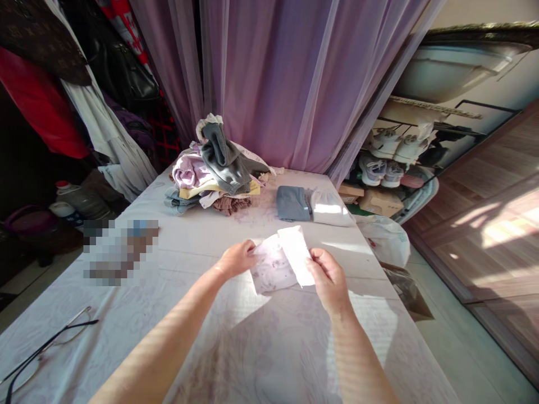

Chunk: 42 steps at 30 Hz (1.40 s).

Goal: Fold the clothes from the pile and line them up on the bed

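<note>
Folded white cloth (280, 261) stretches crosswise, its long axis running between the hands. The left hand (236, 259) and right hand (328, 280) pinch opposite edges with curled fingers, forearms angling inward.

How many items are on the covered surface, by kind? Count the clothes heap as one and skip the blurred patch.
Folded garments lying flat: 2 (grey-blue garment, white garment)
Cloth held up: 1 (pale printed cloth, between left hand and right hand)
Clothes heap: 1
Eyeglasses: 1
Total: 5
</note>
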Each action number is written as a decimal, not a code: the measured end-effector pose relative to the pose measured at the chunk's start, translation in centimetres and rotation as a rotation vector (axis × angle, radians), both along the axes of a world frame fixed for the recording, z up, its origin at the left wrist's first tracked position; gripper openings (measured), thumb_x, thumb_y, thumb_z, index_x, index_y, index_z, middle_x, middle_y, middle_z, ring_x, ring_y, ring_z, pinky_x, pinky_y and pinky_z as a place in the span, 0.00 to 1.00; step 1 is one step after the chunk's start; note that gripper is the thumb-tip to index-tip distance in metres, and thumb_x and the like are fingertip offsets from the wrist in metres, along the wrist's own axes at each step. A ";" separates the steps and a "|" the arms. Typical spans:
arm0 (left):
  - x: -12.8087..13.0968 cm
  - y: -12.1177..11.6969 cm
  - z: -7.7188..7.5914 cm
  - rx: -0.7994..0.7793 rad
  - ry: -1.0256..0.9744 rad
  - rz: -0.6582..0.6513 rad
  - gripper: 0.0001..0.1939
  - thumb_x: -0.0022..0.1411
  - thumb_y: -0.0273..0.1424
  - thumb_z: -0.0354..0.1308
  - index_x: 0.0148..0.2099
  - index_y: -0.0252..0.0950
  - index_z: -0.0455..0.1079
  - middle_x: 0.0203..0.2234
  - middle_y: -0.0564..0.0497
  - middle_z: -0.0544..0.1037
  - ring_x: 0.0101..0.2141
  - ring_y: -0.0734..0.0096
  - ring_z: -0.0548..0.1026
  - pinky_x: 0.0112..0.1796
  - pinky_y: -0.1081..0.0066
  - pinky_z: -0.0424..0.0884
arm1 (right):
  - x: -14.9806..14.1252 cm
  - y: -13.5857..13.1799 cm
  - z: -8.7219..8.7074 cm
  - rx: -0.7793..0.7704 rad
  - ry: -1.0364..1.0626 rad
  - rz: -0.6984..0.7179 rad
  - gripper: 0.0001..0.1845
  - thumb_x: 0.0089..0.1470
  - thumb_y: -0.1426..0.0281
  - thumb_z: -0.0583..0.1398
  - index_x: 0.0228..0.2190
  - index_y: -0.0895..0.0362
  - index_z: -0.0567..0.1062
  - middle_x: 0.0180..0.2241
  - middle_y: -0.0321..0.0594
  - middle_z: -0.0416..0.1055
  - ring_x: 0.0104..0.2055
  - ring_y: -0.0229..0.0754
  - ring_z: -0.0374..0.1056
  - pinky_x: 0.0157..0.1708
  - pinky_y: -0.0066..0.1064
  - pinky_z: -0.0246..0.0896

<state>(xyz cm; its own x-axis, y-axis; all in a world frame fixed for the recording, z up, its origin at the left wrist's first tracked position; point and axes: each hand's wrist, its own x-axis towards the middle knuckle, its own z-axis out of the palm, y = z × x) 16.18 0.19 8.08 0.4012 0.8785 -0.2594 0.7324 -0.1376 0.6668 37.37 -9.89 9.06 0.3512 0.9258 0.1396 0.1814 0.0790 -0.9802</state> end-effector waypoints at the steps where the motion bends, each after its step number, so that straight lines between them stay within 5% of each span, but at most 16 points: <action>1: -1.1 0.7 0.4 -0.077 -0.094 0.056 0.07 0.53 0.34 0.53 0.35 0.38 0.67 0.29 0.52 0.76 0.32 0.66 0.76 0.32 0.72 0.70 | 0.3 0.0 0.2 0.003 0.073 -0.030 0.14 0.49 0.57 0.64 0.31 0.55 0.74 0.19 0.31 0.68 0.19 0.34 0.61 0.19 0.24 0.58; 4: -5.5 3.6 1.9 -0.114 -0.252 0.206 0.15 0.50 0.39 0.56 0.39 0.37 0.69 0.27 0.54 0.75 0.30 0.67 0.75 0.28 0.73 0.69 | 1.6 0.0 0.2 0.046 0.266 -0.160 0.16 0.45 0.57 0.66 0.31 0.55 0.74 0.24 0.33 0.73 0.24 0.37 0.67 0.26 0.27 0.65; 8: -10.6 7.6 3.1 -0.012 0.039 0.304 0.22 0.47 0.42 0.58 0.44 0.37 0.73 0.29 0.52 0.78 0.29 0.65 0.75 0.24 0.73 0.67 | 3.3 0.6 -2.7 -0.064 0.303 -0.281 0.19 0.38 0.56 0.67 0.30 0.55 0.75 0.25 0.35 0.75 0.28 0.40 0.70 0.30 0.30 0.66; 12: -11.0 8.8 2.1 0.144 0.455 0.295 0.22 0.53 0.38 0.57 0.50 0.40 0.74 0.38 0.47 0.82 0.40 0.56 0.79 0.34 0.69 0.71 | 4.3 1.4 -6.9 -0.228 0.071 -0.381 0.24 0.32 0.52 0.66 0.29 0.57 0.76 0.21 0.36 0.73 0.25 0.42 0.67 0.27 0.32 0.62; 15: -9.3 8.1 1.0 0.274 0.535 0.320 0.23 0.61 0.37 0.51 0.58 0.41 0.70 0.49 0.43 0.79 0.49 0.51 0.77 0.42 0.63 0.72 | 5.0 1.8 -8.4 -0.222 -0.056 -0.422 0.24 0.36 0.51 0.62 0.31 0.57 0.76 0.23 0.39 0.75 0.27 0.44 0.69 0.30 0.34 0.63; 21: -7.2 8.5 0.7 0.292 0.437 0.381 0.26 0.65 0.35 0.47 0.64 0.39 0.63 0.57 0.41 0.73 0.52 0.52 0.74 0.48 0.60 0.71 | 7.3 2.7 -7.4 -0.267 -0.349 -0.451 0.23 0.45 0.56 0.57 0.38 0.58 0.75 0.30 0.45 0.76 0.32 0.48 0.72 0.36 0.39 0.65; 24: -7.3 9.1 0.5 0.223 0.437 0.372 0.30 0.64 0.40 0.50 0.66 0.37 0.60 0.58 0.39 0.72 0.54 0.51 0.73 0.50 0.60 0.70 | 6.9 2.9 -6.7 -0.154 -0.602 -0.460 0.21 0.47 0.61 0.57 0.41 0.59 0.75 0.40 0.50 0.75 0.41 0.51 0.72 0.41 0.42 0.66; 29: -7.9 8.9 -0.4 0.174 0.431 0.388 0.35 0.62 0.46 0.53 0.67 0.35 0.57 0.60 0.38 0.70 0.58 0.50 0.70 0.54 0.59 0.68 | 1.2 2.6 -5.9 0.160 -0.849 -0.072 0.13 0.56 0.63 0.58 0.40 0.55 0.76 0.43 0.47 0.75 0.47 0.49 0.70 0.49 0.42 0.66; 33: -8.8 8.6 -1.1 0.134 0.376 0.379 0.37 0.60 0.43 0.57 0.68 0.38 0.55 0.60 0.42 0.70 0.56 0.52 0.72 0.52 0.62 0.69 | -3.4 2.8 -5.7 0.030 -0.973 0.107 0.15 0.51 0.62 0.65 0.41 0.53 0.77 0.45 0.45 0.75 0.48 0.53 0.70 0.47 0.44 0.66; 37: -9.3 9.1 -0.9 0.162 0.378 0.296 0.37 0.56 0.35 0.58 0.68 0.42 0.57 0.59 0.47 0.72 0.54 0.55 0.74 0.51 0.64 0.70 | -4.1 3.5 -5.7 -0.055 -0.918 0.130 0.03 0.51 0.71 0.63 0.31 0.53 0.78 0.39 0.44 0.77 0.44 0.53 0.72 0.43 0.41 0.66; 42: -10.6 9.8 0.8 0.246 0.492 0.229 0.38 0.53 0.29 0.57 0.68 0.45 0.59 0.61 0.47 0.71 0.55 0.50 0.73 0.50 0.62 0.71 | -2.0 3.8 -4.7 -0.041 -0.533 0.039 0.10 0.55 0.65 0.57 0.31 0.52 0.79 0.28 0.38 0.77 0.30 0.44 0.72 0.32 0.33 0.68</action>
<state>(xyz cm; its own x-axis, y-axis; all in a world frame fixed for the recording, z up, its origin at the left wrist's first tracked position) 5.56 10.01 8.85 0.0792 0.9864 -0.1444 0.9764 -0.0476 0.2105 35.40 -6.14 4.34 0.2068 0.9453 0.2524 0.6527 0.0588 -0.7553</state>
